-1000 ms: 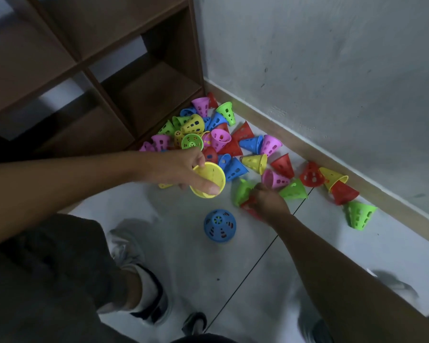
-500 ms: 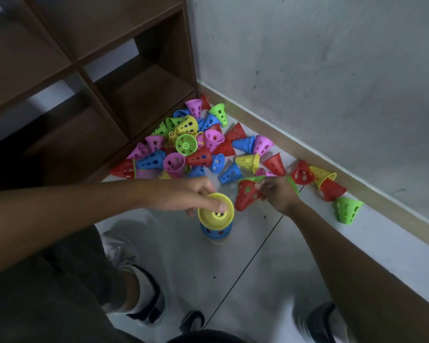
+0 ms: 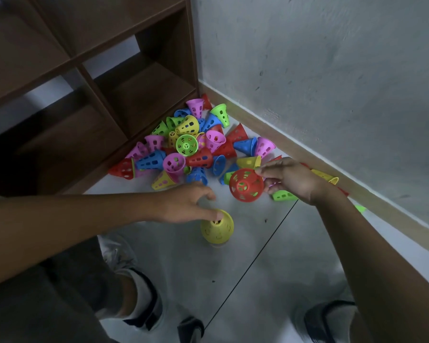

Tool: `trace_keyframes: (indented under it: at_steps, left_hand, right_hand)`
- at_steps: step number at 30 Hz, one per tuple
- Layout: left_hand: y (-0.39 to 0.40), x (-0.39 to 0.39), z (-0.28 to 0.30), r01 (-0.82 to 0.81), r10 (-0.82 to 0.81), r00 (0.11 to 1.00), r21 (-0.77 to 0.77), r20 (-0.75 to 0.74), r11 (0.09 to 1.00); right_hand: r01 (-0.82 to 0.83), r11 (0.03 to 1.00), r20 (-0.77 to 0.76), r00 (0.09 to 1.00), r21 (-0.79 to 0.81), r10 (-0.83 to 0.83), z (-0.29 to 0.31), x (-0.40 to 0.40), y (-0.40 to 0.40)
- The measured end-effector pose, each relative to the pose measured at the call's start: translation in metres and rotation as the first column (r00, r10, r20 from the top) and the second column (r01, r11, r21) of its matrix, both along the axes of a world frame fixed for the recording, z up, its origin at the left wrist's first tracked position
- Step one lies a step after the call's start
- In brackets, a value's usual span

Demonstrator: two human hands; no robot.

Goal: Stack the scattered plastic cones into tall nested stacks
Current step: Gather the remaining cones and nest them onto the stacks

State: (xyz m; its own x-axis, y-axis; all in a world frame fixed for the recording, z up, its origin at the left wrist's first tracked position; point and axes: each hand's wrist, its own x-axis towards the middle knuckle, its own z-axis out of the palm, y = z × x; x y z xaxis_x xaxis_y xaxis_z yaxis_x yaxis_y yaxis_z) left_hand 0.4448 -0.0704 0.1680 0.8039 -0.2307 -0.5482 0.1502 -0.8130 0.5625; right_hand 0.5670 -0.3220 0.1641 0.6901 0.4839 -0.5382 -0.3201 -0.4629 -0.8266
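Now that yellow cone (image 3: 217,226) caps stack, left hand (image 3: 183,203) loosens, thumb touching tip; right hand (image 3: 289,179) pinches red cone (image 3: 245,185) beyond stack, ready for our next nesting.

floor (image 3: 270,256) | cone pile (image 3: 191,147) | yellow cone (image 3: 217,227) standing apart

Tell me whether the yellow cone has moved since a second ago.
Yes. The yellow cone left the left hand's grip beside the pile and now stands inverted on the floor, nearer the person.
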Motion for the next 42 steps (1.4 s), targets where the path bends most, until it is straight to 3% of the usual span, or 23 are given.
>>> trace_keyframes:
  at_steps: [7, 15, 20, 27, 33, 42]
  left_hand:
    - [-0.019, 0.004, 0.022, -0.102, 0.172, 0.906, -0.195, 0.387, 0.976]
    - [-0.018, 0.002, 0.029, -0.118, 0.204, 0.778, -0.181, 0.594, 0.976]
    - [-0.016, -0.009, 0.027, -0.093, 0.229, 0.800, -0.263, 0.554, 0.960]
    - [-0.017, -0.030, 0.009, 0.034, 0.087, 0.897, -0.264, 0.434, 0.964]
    - [-0.011, -0.032, -0.014, 0.102, -0.058, 0.927, -0.101, 0.371, 0.990]
    - [0.003, -0.032, -0.040, 0.143, -0.134, 0.935, -0.001, 0.329, 0.990]
  right_hand:
    - [0.028, 0.985, -0.095, 0.995, 0.169, -0.012, 0.017, -0.007, 0.021]
    - [-0.047, 0.977, -0.077, 0.995, 0.209, 0.065, 0.030, -0.007, 0.033]
    - [-0.047, 0.995, 0.047, 0.998, 0.093, 0.042, 0.023, 0.001, 0.018]
    - [0.117, 0.952, -0.174, 0.982, 0.284, -0.069, 0.022, 0.010, 0.011]
    - [-0.019, 0.921, -0.275, 0.952, 0.388, 0.135, 0.017, 0.005, 0.012]
    - [-0.239, 0.839, -0.318, 0.847, 0.488, 0.426, 0.004, -0.006, 0.020]
